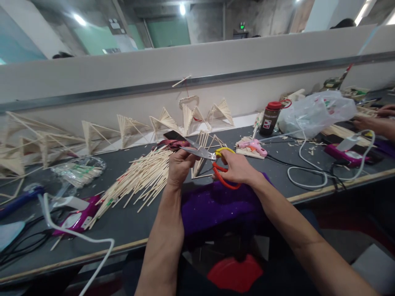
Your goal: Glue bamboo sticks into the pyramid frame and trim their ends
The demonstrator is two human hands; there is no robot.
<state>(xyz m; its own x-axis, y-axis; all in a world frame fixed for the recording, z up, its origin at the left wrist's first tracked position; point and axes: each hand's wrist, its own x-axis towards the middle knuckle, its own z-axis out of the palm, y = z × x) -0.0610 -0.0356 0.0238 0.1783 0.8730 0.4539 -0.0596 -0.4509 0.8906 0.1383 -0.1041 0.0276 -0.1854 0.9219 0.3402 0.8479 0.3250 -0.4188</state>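
Note:
Scissors [202,153] with red and yellow handles are in my right hand [236,166], its fingers around the handles. The blades point left and stand apart. At the blades, my left hand [180,166] has its fingers pressed together; what they hold is too small to make out. Just behind the hands, a small stick frame [200,164] stands on the dark table [129,224]. A loose pile of thin wooden sticks [138,176] lies to the left of my left hand. Purple cloth [216,207] lies under my right wrist at the table's edge.
Twisted stick models [125,127] line the back wall. A pink glue gun [253,147], a dark bottle with a red lid [270,119] and a white plastic bag [317,109] stand to the right. Cables trail over both sides. Another person's hand [370,123] is at the far right.

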